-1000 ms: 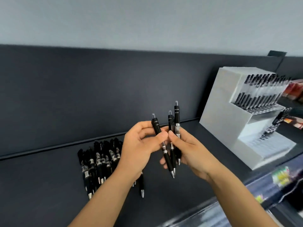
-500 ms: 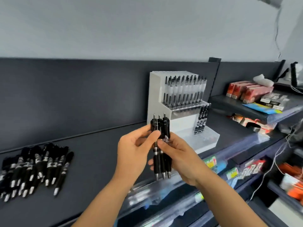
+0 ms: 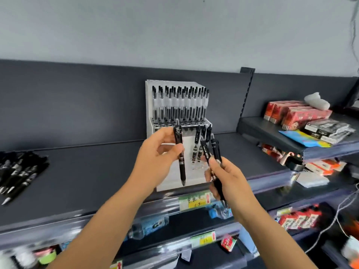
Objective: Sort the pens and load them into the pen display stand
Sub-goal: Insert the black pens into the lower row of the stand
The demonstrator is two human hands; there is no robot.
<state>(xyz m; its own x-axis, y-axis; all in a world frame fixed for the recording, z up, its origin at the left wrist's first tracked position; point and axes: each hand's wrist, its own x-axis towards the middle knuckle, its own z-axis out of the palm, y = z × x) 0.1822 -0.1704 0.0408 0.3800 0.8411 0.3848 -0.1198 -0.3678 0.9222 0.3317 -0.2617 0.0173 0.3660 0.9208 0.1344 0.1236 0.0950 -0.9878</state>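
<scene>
Black and tip-down, one pen is pinched in the left hand, ready for the white stand just behind, while the right hand, held apart, grips two spare pens.

1 black pen in left hand, 2 black pens in right hand. 1 pen display stand: top row of pens too crowded to count, lower tier pens about 3. 1 loose pen pile, uncountable. Red boxes: 4 or so.
</scene>
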